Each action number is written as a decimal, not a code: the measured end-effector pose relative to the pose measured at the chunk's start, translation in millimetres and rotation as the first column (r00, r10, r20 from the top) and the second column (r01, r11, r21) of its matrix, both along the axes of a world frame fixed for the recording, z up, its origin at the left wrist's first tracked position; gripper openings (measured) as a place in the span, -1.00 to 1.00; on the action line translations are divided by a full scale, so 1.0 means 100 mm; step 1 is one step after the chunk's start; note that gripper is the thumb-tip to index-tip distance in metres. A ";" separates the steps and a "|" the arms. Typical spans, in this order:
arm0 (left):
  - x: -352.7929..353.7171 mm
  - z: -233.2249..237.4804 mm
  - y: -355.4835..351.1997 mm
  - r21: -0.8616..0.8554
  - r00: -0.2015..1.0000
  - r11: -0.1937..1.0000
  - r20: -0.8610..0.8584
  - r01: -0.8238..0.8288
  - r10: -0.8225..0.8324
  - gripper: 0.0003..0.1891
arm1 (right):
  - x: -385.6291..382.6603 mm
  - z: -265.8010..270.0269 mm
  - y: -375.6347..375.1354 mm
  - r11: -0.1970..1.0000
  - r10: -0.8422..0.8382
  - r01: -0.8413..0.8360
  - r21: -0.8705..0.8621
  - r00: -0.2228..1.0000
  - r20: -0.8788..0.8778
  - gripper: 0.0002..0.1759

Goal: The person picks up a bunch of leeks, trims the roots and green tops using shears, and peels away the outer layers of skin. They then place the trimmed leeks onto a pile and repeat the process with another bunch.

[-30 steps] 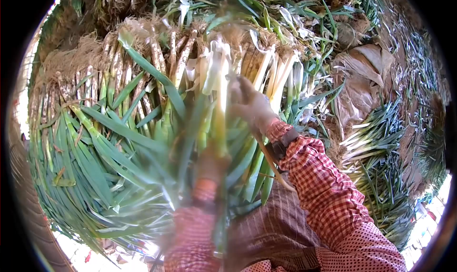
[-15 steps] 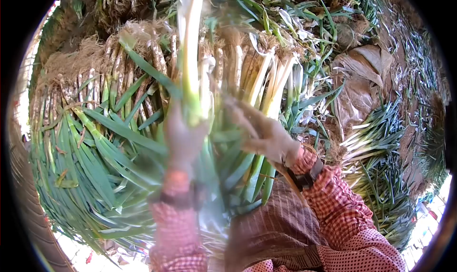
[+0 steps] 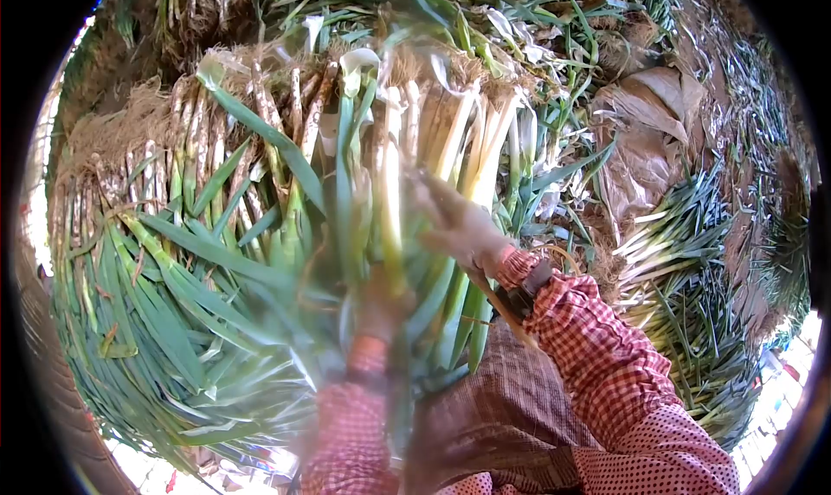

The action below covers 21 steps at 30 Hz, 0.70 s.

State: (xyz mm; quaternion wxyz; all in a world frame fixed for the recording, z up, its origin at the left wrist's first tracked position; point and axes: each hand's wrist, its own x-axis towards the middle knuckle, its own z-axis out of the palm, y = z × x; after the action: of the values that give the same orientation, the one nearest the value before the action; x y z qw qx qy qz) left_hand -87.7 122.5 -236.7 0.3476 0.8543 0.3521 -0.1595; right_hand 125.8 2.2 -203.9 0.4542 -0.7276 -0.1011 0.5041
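My left hand [image 3: 381, 303], blurred by motion, is closed around the green part of a leek [image 3: 392, 179]. Its pale peeled stalk points away from me, among other peeled leeks [image 3: 489, 153]. To the right, my right hand [image 3: 463, 231] is held over the leeks' green parts with its fingers stretched toward the stalk, apparently holding nothing. Left of my hands lies a wide row of unpeeled leeks [image 3: 177, 157], brown and dirty at the stems, roots facing away and leaves toward me. A loose peeled-off green leaf [image 3: 346, 166] lies by the held leek.
Stripped leaves and peelings [image 3: 554, 54] litter the far side. A crumpled brownish plastic sheet [image 3: 645, 131] lies to the right. Below it are more bundles of leeks [image 3: 666, 253]. Another rooted bunch [image 3: 203, 15] stands at the far left. A patterned cloth [image 3: 502, 400] covers my lap.
My left hand has brought the leek down from an upraised position and moved right and toward me. The right hand has shifted slightly left, its fingers still stretched out.
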 end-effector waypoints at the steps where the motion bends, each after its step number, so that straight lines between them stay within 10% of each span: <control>1: -0.07 -0.06 0.02 -0.047 0.999 0.999 0.038 -0.010 0.012 -0.47 | 0.00 -0.01 0.04 1.000 -0.018 0.017 0.014 0.999 0.047 0.10; 9: -0.09 0.14 0.34 -0.621 0.957 0.739 -0.069 -0.263 0.282 -0.51 | 0.17 -0.17 0.37 0.990 -0.133 0.138 -0.024 0.982 0.137 0.13; 15: -0.11 0.31 0.12 -0.917 0.775 0.051 -0.305 -0.397 0.554 -0.55 | 0.10 -0.08 0.35 0.998 0.008 -0.014 0.054 0.994 0.108 0.14; 21: -0.12 0.31 -0.01 -0.918 0.712 -0.276 -0.395 -0.285 0.580 -0.52 | -0.06 -0.04 0.30 0.999 0.025 -0.030 0.035 0.993 0.118 0.10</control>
State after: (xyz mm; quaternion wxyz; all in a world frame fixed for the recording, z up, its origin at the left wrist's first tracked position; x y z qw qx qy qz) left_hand -99.3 121.3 -205.6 0.9077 0.1476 0.3708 -0.1292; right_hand 119.9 32.0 -208.0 0.4538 -0.7460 -0.1468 0.4647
